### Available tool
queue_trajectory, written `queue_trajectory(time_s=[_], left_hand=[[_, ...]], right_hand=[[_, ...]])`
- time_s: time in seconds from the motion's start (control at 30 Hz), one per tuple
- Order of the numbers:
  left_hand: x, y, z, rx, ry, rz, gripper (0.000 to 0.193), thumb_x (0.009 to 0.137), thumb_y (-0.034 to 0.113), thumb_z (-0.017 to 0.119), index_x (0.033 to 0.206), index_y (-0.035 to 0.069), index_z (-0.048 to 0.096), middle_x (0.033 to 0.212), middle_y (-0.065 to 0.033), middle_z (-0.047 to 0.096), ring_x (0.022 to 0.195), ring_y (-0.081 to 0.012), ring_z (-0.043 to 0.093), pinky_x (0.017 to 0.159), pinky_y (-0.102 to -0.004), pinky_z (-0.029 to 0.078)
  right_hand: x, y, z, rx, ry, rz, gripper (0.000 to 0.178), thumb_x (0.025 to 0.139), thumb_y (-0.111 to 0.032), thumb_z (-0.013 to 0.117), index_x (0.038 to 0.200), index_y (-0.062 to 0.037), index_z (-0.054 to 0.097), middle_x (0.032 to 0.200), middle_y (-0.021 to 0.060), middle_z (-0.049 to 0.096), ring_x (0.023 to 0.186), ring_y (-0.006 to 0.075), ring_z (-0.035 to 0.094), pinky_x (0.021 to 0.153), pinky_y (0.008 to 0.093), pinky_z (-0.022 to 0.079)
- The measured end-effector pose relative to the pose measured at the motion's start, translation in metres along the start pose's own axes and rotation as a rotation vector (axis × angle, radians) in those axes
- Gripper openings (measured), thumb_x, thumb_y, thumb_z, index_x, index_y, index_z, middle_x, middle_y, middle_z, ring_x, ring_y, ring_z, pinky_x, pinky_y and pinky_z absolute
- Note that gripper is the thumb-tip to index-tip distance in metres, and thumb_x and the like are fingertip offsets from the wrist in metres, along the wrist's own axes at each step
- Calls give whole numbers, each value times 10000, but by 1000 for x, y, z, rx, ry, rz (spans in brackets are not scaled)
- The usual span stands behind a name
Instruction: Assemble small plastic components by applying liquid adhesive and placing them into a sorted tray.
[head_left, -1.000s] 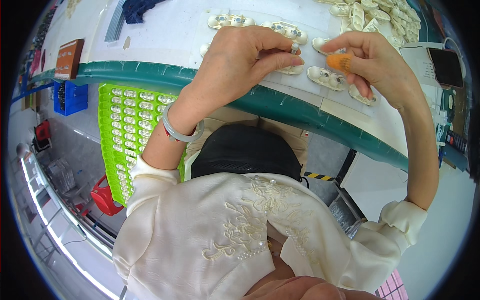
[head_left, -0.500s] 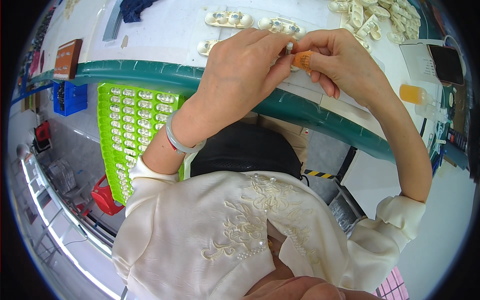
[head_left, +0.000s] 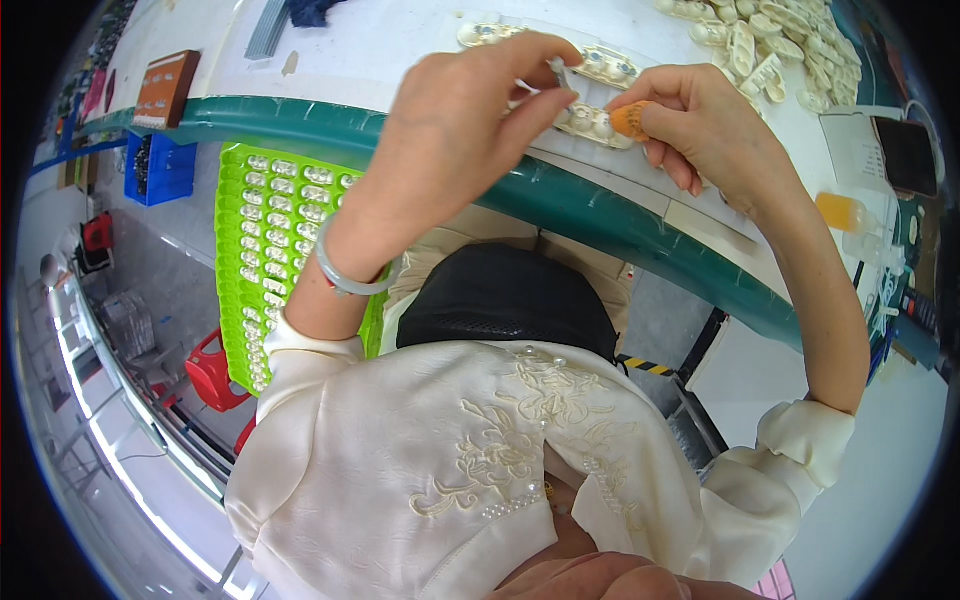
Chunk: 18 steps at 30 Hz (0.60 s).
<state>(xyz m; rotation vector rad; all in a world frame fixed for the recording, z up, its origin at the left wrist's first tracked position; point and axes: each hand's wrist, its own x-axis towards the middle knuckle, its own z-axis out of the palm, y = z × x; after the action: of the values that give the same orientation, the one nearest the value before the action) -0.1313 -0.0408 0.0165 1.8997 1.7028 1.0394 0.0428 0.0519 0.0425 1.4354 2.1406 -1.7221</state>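
My left hand (head_left: 450, 135) is raised over the white worktop, thumb and forefinger pinching a small whitish piece (head_left: 559, 73) too small to identify. Below its fingertips lies a long cream plastic part (head_left: 592, 125) with rounded bumps. My right hand (head_left: 705, 125) is closed at this part's right end, one digit wearing an orange textured cover (head_left: 630, 121). Whether anything sits between the right fingertips is hidden. Behind the hands, more cream parts (head_left: 608, 65) stand in a row, partly covered by my left hand.
A heap of cream parts (head_left: 775, 50) lies at the far right, near a dark phone (head_left: 908, 155) and an orange-filled bottle (head_left: 840, 212). A green tray (head_left: 232, 250) of clear-looking pieces is below the table's green edge (head_left: 300, 120). A blue bin (head_left: 160, 168) is further left.
My left hand has drawn away from my right hand, lifting the small piece and uncovering the cream part between them. The whole view has shifted slightly; my right hand stays by the part.
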Motion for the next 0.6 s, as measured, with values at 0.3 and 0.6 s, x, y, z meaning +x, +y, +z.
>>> queue_trajectory(time_s=[0.3, 0.6], left_hand=[[-2, -1, 17, 16, 30, 35, 225, 772, 79, 646, 994, 52, 623, 746, -98, 638, 667, -164, 642, 625, -248, 508], [-5, 0, 27, 19, 121, 19, 233, 751, 7, 628, 983, 15, 619, 778, -93, 630, 697, -147, 645, 617, -237, 526]], right_hand=[[-1, 0, 5, 14, 25, -9, 147, 806, -105, 531, 853, 5, 616, 570, 30, 521, 379, 57, 438, 361, 203, 363], [-3, -1, 0, 10, -6, -50, 158, 807, -84, 526, 888, 21, 612, 604, 43, 540, 397, 67, 471, 374, 205, 397]])
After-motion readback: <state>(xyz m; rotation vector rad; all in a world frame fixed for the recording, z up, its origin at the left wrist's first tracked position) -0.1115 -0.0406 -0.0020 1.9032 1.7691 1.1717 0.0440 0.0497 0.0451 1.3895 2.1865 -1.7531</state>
